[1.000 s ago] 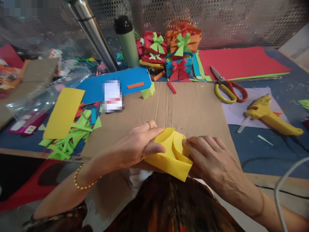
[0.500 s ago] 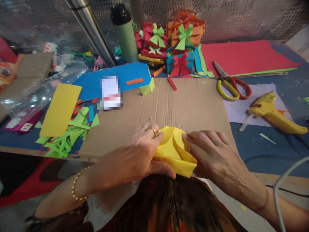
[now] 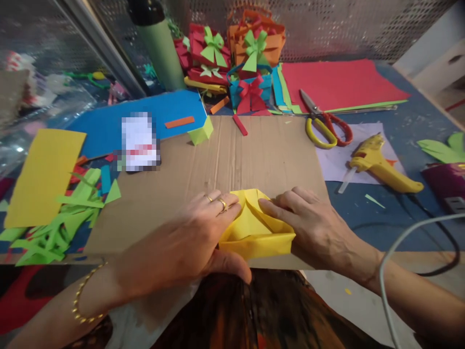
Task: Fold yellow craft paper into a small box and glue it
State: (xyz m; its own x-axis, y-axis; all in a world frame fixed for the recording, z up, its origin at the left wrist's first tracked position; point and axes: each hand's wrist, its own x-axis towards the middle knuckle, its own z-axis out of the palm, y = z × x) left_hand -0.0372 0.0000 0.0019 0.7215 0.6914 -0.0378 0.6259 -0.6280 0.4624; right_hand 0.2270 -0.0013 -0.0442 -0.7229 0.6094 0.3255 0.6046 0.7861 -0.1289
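Note:
A folded yellow paper box (image 3: pixel 254 228), open at the top, rests near the front edge of the cardboard sheet (image 3: pixel 250 155). On its left side my left hand (image 3: pixel 196 232) is closed, fingers over the far left corner and thumb stretched out below the near wall. My right hand (image 3: pixel 308 223) grips the right side, with its index finger on the inward-folded right flap. The thumb of that hand is hidden. Both hands touch the paper.
Scissors (image 3: pixel 323 127) and a yellow glue gun (image 3: pixel 381 162) lie to the right. Green paper scraps (image 3: pixel 72 208) and a yellow sheet (image 3: pixel 43 174) are at left. Finished paper bags with bows (image 3: pixel 250 92) stand at the back beside a green bottle (image 3: pixel 160 53). A grey cable (image 3: pixel 387 271) loops at right.
The view has turned to the right, so the table things appear further left. The near wall of the yellow box now sits straighter, and my left thumb has dropped lower, away from that wall.

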